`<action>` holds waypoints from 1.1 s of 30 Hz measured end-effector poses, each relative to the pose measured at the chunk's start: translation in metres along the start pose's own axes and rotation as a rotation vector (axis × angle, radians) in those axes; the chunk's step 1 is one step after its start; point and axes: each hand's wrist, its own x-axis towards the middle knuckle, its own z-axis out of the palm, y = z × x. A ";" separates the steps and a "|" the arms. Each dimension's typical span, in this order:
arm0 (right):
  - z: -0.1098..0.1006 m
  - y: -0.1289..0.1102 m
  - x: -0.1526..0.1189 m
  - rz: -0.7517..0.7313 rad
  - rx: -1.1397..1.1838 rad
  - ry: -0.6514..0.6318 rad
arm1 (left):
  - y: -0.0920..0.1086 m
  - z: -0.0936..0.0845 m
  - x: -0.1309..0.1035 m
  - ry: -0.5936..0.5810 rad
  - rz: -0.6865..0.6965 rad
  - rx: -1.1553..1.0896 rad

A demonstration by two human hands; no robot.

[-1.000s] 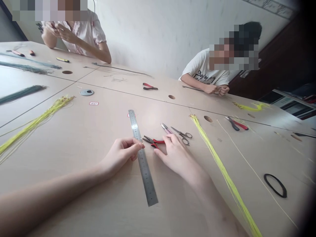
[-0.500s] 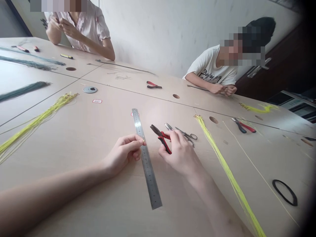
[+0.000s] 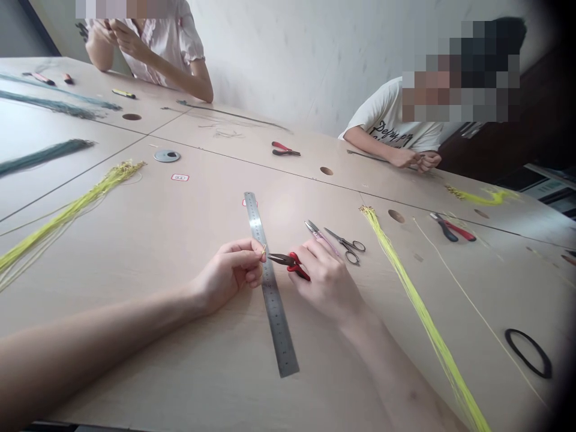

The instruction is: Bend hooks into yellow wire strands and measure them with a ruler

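Thumb and forefinger of my left hand point(image 3: 238, 267) pinch a small gold-yellow piece point(image 3: 264, 249) above the steel ruler point(image 3: 278, 321). My right hand point(image 3: 326, 273) is wrapped round red-and-black pliers point(image 3: 288, 260), whose narrow jaws point left, close beside the small piece. Whether the jaw tips touch it I cannot tell. The ruler lies slanted on the table under my left fingertips. Just beyond my right hand lie scissors point(image 3: 345, 243) and a second pointed tool point(image 3: 317, 229), partly hidden by my fingers.
Yellow strand bundles lie left point(image 3: 76, 213) and right point(image 3: 405, 288). Farther off are red-handled pliers point(image 3: 285, 150), a grey disc point(image 3: 167, 155), cutters point(image 3: 452, 229) and a black ring point(image 3: 527, 353). Two people sit across the table point(image 3: 202, 360), their hands point(image 3: 128, 42) point(image 3: 418, 159) raised or resting there.
The pliers in my right hand have turned and moved left, their jaws now close to the small piece and looking more closed. The whole view has shifted slightly.
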 end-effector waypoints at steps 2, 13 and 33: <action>0.000 -0.001 0.000 -0.002 -0.010 -0.001 | 0.000 0.000 0.000 -0.016 -0.017 0.002; 0.001 0.000 0.002 0.013 -0.080 0.027 | 0.000 0.000 0.000 -0.037 -0.046 0.010; -0.002 -0.001 0.001 -0.006 -0.109 0.021 | 0.000 0.000 0.000 -0.040 -0.016 0.033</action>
